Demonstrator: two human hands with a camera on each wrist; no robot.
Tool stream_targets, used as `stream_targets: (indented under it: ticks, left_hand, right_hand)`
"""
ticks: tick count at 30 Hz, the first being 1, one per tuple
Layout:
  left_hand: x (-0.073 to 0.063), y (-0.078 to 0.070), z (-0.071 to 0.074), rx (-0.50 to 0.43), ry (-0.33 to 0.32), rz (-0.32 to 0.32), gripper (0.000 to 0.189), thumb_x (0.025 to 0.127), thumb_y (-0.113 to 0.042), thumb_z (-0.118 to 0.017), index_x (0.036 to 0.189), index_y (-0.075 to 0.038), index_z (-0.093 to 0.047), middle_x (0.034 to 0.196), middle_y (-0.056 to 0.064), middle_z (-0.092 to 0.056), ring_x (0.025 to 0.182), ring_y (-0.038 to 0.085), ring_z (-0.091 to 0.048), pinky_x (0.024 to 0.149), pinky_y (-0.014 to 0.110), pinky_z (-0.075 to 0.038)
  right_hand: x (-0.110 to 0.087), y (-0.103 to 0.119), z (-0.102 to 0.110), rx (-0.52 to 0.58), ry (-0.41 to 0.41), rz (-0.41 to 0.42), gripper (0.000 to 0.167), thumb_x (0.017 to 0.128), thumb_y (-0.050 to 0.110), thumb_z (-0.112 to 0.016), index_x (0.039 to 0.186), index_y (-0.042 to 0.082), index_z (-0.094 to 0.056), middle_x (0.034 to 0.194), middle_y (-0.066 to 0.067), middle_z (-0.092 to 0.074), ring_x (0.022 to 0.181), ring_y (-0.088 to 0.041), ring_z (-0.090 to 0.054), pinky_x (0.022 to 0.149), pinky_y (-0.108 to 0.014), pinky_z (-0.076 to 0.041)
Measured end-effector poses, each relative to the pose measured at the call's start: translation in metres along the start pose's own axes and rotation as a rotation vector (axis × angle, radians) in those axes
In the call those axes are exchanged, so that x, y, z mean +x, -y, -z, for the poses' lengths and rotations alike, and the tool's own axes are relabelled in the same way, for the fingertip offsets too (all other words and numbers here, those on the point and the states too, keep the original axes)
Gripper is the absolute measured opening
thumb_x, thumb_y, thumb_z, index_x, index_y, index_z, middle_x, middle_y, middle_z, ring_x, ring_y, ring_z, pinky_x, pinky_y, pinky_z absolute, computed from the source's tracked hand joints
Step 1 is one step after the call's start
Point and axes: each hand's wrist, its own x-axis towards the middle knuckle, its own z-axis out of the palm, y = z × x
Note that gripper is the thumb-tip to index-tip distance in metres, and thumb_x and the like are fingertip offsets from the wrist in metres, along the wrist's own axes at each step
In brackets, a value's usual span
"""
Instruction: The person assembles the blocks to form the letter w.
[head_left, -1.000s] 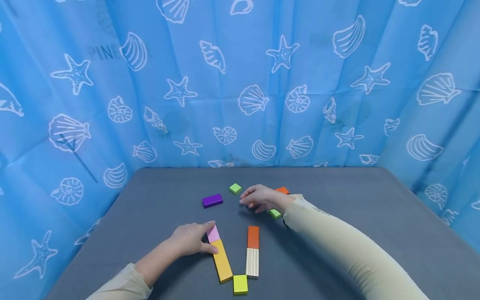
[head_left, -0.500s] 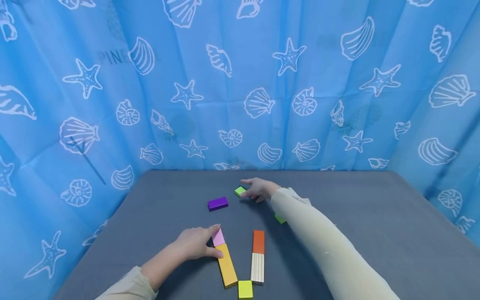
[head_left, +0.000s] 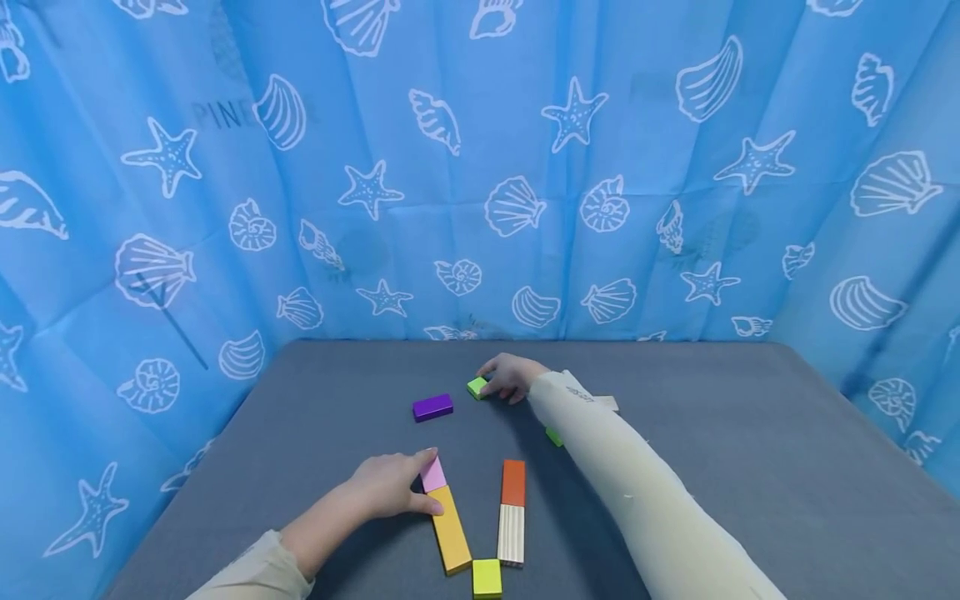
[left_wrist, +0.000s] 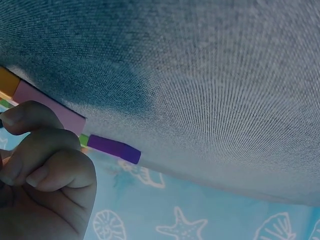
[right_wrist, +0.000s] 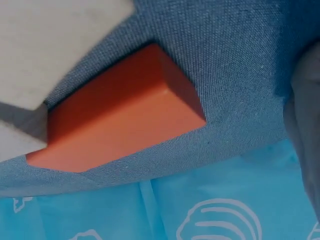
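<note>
Pink block (head_left: 433,477), blue shell-patterned curtain (head_left: 465,75)

blocks (head_left: 432,407): 9 (head view) | hands (head_left: 386,486): 2 | table (head_left: 337,379): 1

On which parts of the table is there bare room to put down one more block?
The grey table has bare room right of the right sleeve and the pale block, and left of the purple block, beyond the left hand. It is crowded where the amber block, striped block and yellow block converge, and around the right hand at the far green block.
</note>
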Motion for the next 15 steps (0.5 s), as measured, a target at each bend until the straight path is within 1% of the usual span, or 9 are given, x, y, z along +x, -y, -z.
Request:
stream_targets:
  ticks: [2,4,6,8,10,12,15]
  left_hand:
    - [0.0,0.0,0.0,-0.003,0.004,0.004,0.083,0.077,-0.055,-0.075,0.143,-0.011,-0.049,0.131,0.011,-0.06,0.119,0.033,-0.056,0.094,0.054,-0.043]
    - [0.0,0.0,0.0,-0.004,0.009,0.01,0.083,0.077,-0.055,-0.075,0.143,-0.011,-0.049,0.131,0.011,-0.06,0.12,0.033,-0.056,0.094,0.054,-0.043]
    - [0.0,-0.001,0.002,0.001,0.009,0.015,0.083,0.077,-0.055,-0.075,0.143,-0.011,-0.049,0.131,0.011,-0.06,0.12,0.032,-0.056,0.094,0.054,-0.043]
    - [-0.001,-0.002,0.003,0.005,0.01,0.019,0.083,0.077,-0.054,-0.075,0.143,-0.011,-0.049,0.131,0.011,-0.06,0.12,0.032,-0.056,0.094,0.054,-0.043]
    - [-0.001,-0.003,0.004,0.006,0.01,0.02,0.083,0.077,-0.054,-0.076,0.143,-0.011,-0.049,0.131,0.011,-0.06,0.12,0.032,-0.056,0.094,0.054,-0.043]
    - [-0.002,-0.004,0.005,0.002,0.011,0.018,0.082,0.077,-0.053,-0.076,0.142,-0.01,-0.049,0.131,0.011,-0.06,0.119,0.032,-0.056,0.094,0.054,-0.043]
    - [-0.003,-0.005,0.006,0.0,0.01,0.012,0.082,0.077,-0.052,-0.077,0.142,-0.009,-0.05,0.131,0.011,-0.06,0.119,0.032,-0.056,0.094,0.054,-0.043]
  right_hand:
    - [0.002,-0.001,-0.002,0.003,-0.027,0.006,0.036,0.088,0.011,-0.073,0.123,0.01,-0.063,0.099,-0.013,-0.06,0.078,-0.023,-0.057,0.066,-0.038,-0.052]
    - [-0.001,-0.002,-0.003,-0.013,-0.059,0.038,0.028,0.085,0.008,-0.075,0.11,0.005,-0.062,0.094,-0.012,-0.057,0.077,-0.022,-0.056,0.064,-0.037,-0.052]
    - [-0.007,-0.001,-0.005,-0.047,-0.097,0.082,0.022,0.084,0.004,-0.075,0.098,0.004,-0.057,0.093,-0.011,-0.056,0.078,-0.021,-0.055,0.063,-0.036,-0.051]
    - [-0.013,0.0,-0.007,-0.08,-0.131,0.13,0.022,0.083,0.001,-0.075,0.089,0.005,-0.054,0.092,-0.009,-0.053,0.077,-0.019,-0.053,0.06,-0.033,-0.049]
    - [-0.019,0.001,-0.007,-0.078,-0.153,0.145,0.022,0.083,0.0,-0.074,0.085,0.005,-0.053,0.091,-0.008,-0.053,0.077,-0.019,-0.052,0.06,-0.032,-0.048]
    - [-0.025,0.0,-0.006,-0.041,-0.166,0.13,0.018,0.084,0.001,-0.073,0.084,0.005,-0.056,0.088,-0.007,-0.057,0.076,-0.018,-0.055,0.063,-0.033,-0.048]
    - [-0.035,-0.002,-0.003,0.058,-0.167,0.106,0.009,0.087,0.005,-0.072,0.092,0.004,-0.064,0.087,-0.008,-0.062,0.077,-0.02,-0.061,0.069,-0.036,-0.049]
